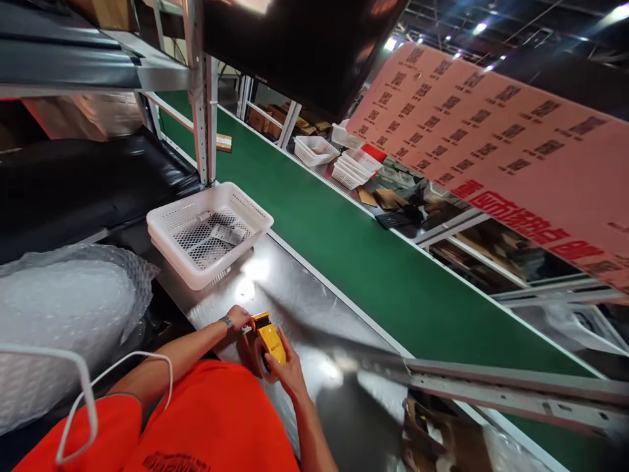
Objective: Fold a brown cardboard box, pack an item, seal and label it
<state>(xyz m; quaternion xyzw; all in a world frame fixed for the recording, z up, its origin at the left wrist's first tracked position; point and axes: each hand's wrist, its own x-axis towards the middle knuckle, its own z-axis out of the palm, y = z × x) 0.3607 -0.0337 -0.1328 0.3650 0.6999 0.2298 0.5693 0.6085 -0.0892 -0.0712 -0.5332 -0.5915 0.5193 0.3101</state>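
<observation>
Bubble wrap [69, 301]: lay left of your left hand, apart from it.
White basket [170, 254]: stood ahead of your left hand, a labelled packet [228, 234] inside.
Left hand [238, 317]: curled narrow at the head of the yellow tape dispenser [272, 342]; I could not tell whether it pinched tape.
Progress: the dispenser was already up between your hands; no laid strip showed near them, so what was left couldn't be judged.
Right hand [291, 368]: gripped the dispenser's body.

right of the white basket [195, 279], a free lane is running over the green conveyor [319, 226]; a metal post [211, 124] is blocking behind, bubble wrap [63, 295] crowding left!
</observation>
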